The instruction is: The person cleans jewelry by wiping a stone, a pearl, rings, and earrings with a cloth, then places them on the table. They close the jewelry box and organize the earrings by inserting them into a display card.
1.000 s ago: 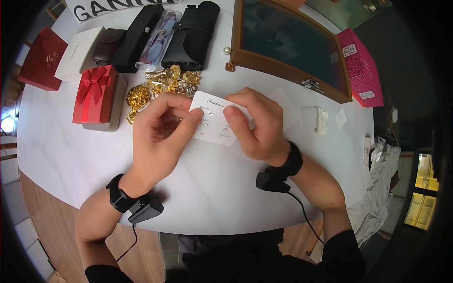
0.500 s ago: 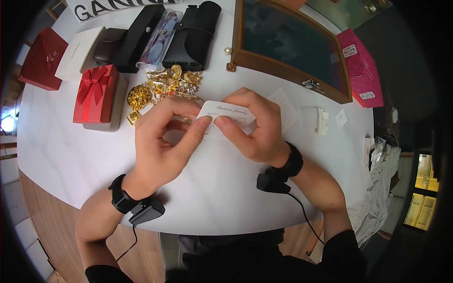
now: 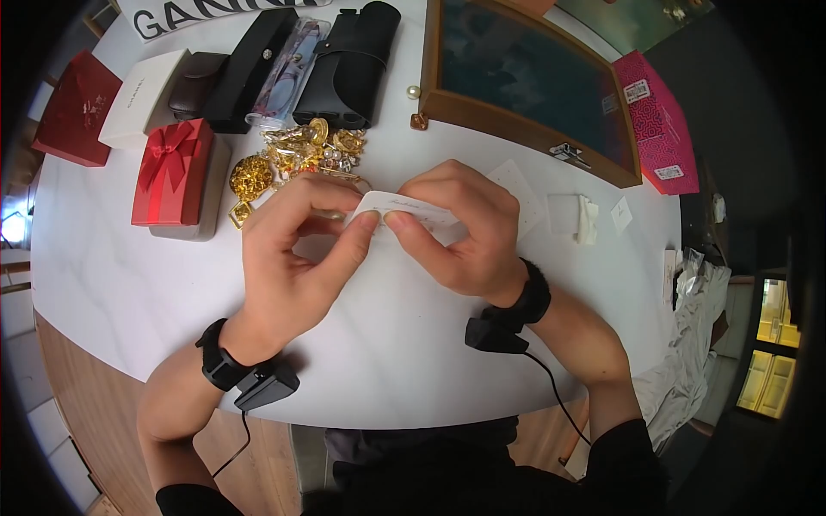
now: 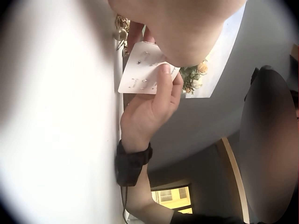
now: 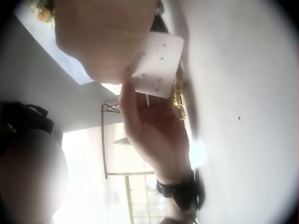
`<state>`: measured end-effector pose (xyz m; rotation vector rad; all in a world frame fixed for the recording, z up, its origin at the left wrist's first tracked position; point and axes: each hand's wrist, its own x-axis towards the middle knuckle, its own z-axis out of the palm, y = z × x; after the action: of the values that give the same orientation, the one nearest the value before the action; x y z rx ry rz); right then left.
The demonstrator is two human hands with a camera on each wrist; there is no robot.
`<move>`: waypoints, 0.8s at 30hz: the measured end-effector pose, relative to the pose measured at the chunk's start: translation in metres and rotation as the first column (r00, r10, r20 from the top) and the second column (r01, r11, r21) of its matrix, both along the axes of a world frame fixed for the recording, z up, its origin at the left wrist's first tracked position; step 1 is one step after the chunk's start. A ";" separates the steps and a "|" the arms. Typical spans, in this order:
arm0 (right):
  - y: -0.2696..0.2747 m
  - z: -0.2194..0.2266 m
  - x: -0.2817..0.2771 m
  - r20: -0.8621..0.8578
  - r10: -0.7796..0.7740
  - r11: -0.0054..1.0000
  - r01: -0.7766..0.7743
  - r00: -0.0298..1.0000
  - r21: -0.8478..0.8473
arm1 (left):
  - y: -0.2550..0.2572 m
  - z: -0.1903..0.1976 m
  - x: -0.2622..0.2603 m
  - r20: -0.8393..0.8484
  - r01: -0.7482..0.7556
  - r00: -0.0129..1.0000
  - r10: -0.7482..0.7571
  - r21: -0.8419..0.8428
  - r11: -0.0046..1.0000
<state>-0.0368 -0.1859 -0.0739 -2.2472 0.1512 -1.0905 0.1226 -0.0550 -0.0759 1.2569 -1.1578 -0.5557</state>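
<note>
A white printed card [image 3: 416,209] is held tilted over the table, its face seen at a steep angle in the head view. The left hand [image 3: 297,258] pinches its left side between thumb and fingers. On the other side, the right hand [image 3: 469,232] grips the card, its thumb beside the left thumb near the upper edge. Small stud earrings show on the card [image 4: 142,70] in the left wrist view, and on the card [image 5: 159,65] in the right wrist view. Gold jewellery [image 3: 297,150] lies heaped just beyond the left hand.
A red box with a bow [image 3: 172,176], a white box [image 3: 144,99] and black cases [image 3: 348,69] stand at the back left. At the back right are a wooden glass-topped case [image 3: 525,82] and a pink box [image 3: 658,125]. Another white card [image 3: 523,202] lies beyond the right hand.
The card has tipped from facing the head camera to a steep slant. Both thumbs have come closer together at its edge, and both hands still hold it.
</note>
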 end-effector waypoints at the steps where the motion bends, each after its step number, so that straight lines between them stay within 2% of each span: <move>1: 0.000 0.000 0.000 0.001 -0.007 1.000 0.007 1.000 -0.007 | 0.000 0.000 0.000 0.008 -0.005 1.000 0.005 0.001 1.000; 6: 0.002 0.001 0.000 -0.012 -0.030 0.999 0.029 0.999 -0.021 | 0.000 0.001 0.001 0.026 -0.010 1.000 0.010 0.025 1.000; 9: 0.003 -0.003 0.001 -0.058 -0.084 0.996 0.085 0.995 0.013 | 0.000 0.003 -0.001 -0.059 -0.010 0.998 0.016 0.098 0.995; 11: 0.003 -0.005 0.002 -0.010 -0.113 0.991 0.113 0.994 0.073 | 0.000 0.002 -0.003 -0.236 0.035 0.972 -0.008 0.108 0.993; 14: 0.004 0.001 0.001 0.010 -0.095 0.992 0.094 0.995 0.088 | 0.000 0.004 -0.005 -0.299 0.062 0.954 -0.023 0.122 0.991; 18: 0.000 0.000 -0.001 -0.022 -0.092 0.992 0.094 0.995 0.082 | 0.001 0.004 -0.004 -0.266 0.063 0.964 -0.021 0.148 0.987; 20: -0.004 0.000 -0.002 0.039 -0.097 0.989 0.101 0.995 -0.106 | 0.001 0.004 -0.004 -0.267 0.062 0.963 -0.024 0.137 0.989; 21: -0.004 0.001 -0.003 0.039 -0.097 0.989 0.100 0.995 -0.105 | 0.001 0.004 -0.004 -0.268 0.062 0.963 -0.023 0.138 0.989; 23: -0.003 0.004 -0.005 -0.015 -0.123 0.956 0.115 0.992 -0.269 | 0.001 0.004 -0.004 -0.286 0.058 0.958 -0.020 0.126 0.990; 24: -0.004 0.005 -0.004 -0.015 -0.124 0.956 0.115 0.992 -0.270 | 0.000 0.004 -0.004 -0.286 0.058 0.958 -0.020 0.125 0.990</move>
<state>-0.0412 -0.1895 -0.0693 -2.5256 0.1621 -1.2009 0.1185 -0.0545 -0.0714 1.2214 -0.9178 -0.8260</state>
